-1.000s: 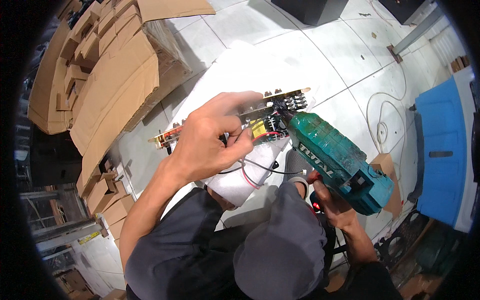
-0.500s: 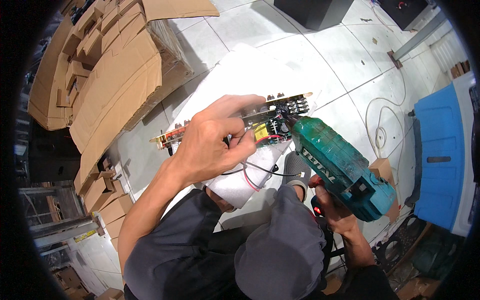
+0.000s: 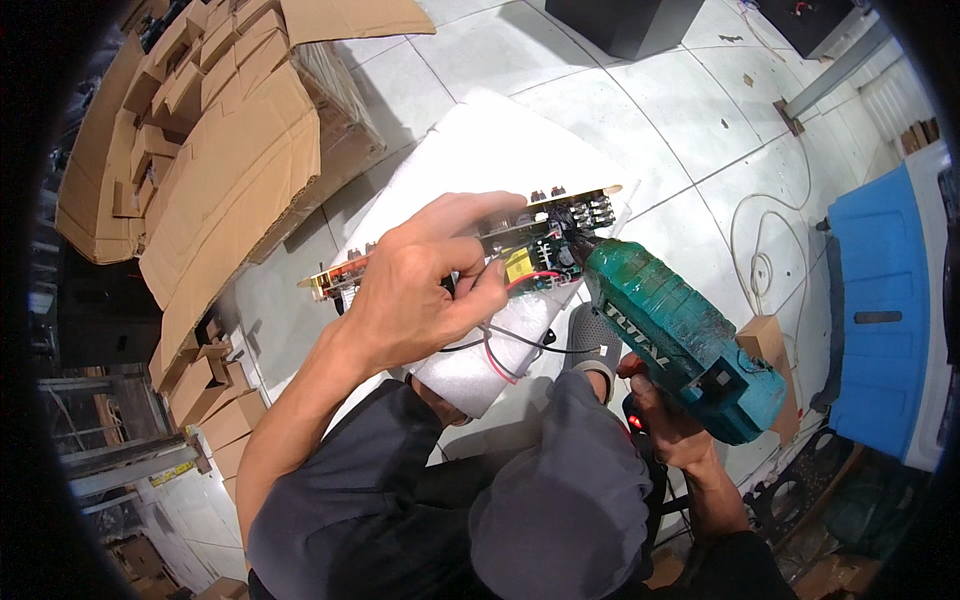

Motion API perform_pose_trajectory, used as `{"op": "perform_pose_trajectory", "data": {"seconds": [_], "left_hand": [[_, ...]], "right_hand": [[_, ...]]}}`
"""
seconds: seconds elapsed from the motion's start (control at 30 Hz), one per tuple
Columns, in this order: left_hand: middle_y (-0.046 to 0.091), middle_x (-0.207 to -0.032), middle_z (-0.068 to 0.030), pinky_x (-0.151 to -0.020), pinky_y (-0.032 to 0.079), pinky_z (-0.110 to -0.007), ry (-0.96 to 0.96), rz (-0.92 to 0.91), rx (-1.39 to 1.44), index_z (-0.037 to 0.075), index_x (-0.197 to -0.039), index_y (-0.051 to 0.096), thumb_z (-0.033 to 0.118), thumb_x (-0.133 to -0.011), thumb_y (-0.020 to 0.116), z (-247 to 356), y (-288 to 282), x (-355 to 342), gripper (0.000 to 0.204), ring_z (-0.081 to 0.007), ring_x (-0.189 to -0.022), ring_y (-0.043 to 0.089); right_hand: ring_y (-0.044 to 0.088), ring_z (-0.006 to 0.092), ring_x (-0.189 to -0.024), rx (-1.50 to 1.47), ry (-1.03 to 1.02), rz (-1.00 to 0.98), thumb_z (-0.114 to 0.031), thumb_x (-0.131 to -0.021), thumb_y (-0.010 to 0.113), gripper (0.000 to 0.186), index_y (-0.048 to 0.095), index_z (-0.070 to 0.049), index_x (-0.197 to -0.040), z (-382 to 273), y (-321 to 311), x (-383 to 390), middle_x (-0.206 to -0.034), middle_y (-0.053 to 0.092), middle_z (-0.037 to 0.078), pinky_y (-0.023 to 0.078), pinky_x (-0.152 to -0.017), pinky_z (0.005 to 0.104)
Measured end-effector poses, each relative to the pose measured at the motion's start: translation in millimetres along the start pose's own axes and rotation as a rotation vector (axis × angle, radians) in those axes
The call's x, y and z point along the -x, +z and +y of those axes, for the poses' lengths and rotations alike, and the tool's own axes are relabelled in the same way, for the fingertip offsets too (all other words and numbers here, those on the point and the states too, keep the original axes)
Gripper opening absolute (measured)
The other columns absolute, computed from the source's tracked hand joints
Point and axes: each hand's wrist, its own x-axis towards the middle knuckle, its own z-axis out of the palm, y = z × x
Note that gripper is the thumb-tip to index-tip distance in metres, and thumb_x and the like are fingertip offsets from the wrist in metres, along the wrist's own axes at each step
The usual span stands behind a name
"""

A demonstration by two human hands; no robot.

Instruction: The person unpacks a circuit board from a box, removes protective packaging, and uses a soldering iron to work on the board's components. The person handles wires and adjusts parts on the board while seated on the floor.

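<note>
Between cardboard cartons [image 3: 250, 150] and a blue plastic panel [image 3: 880, 320], my left hand [image 3: 425, 275] gripped the circuit board [image 3: 535, 232] over white foam [image 3: 500, 145]; my right hand [image 3: 675, 425] clutched a tapered, glossy teal tool [image 3: 675, 330] beside it.

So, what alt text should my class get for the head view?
A person's right hand points a teal pistol-shaped tool at wired circuit boards held in the left hand over white foam. An open cardboard box stands to the left.
</note>
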Motion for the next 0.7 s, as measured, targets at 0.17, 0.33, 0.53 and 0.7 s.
{"op": "perform_pose_trajectory", "data": {"seconds": [0.17, 0.33, 0.53, 0.7], "left_hand": [[0.069, -0.125, -0.0219, -0.091, 0.056, -0.038, -0.035, -0.042, 0.003, -0.001, -0.056, 0.054, 0.001, -0.076, 0.067, 3.5, -2.6, -1.6, 0.025, -0.0291, -0.107, 0.069], [0.070, -0.124, -0.0218, -0.091, 0.056, -0.038, -0.044, -0.034, 0.008, 0.000, -0.056, 0.053, 0.002, -0.077, 0.068, 4.0, -2.7, -0.7, 0.025, -0.0286, -0.107, 0.069], [0.070, -0.121, -0.0196, -0.080, 0.055, -0.036, 0.018, 0.025, 0.019, -0.003, -0.057, 0.049, 0.003, -0.079, 0.070, 0.5, 1.3, -1.4, 0.031, -0.0292, -0.094, 0.068], [0.070, -0.122, -0.0195, -0.080, 0.055, -0.036, 0.004, 0.023, 0.012, -0.002, -0.056, 0.049, 0.004, -0.079, 0.070, 1.4, 0.9, -0.8, 0.032, -0.0289, -0.095, 0.069]], "right_hand": [[0.064, 0.0202, -0.105, -0.132, 0.146, -0.014, -0.011, -0.104, 0.058, 0.022, 0.062, 0.001, -0.121, 2.8, 0.8, 4.1, -0.112, 0.067, 0.011, 0.050, -0.095, 0.0356], [0.063, 0.0207, -0.108, -0.071, 0.053, -0.035, -0.011, -0.103, 0.058, 0.022, 0.061, 0.001, -0.122, 14.6, -0.2, 7.5, -0.113, 0.066, 0.012, 0.050, -0.097, 0.0362], [0.065, 0.0212, -0.103, -0.125, 0.061, 0.006, -0.009, -0.102, 0.059, 0.021, 0.062, 0.002, -0.120, 4.1, 4.3, 2.6, -0.109, 0.067, 0.012, 0.052, -0.093, 0.0363], [0.065, 0.0212, -0.098, -0.063, -0.034, 0.010, -0.008, -0.102, 0.060, 0.018, 0.063, 0.002, -0.116, 5.5, 3.3, 0.4, -0.104, 0.067, 0.012, 0.053, -0.089, 0.0362]]}}
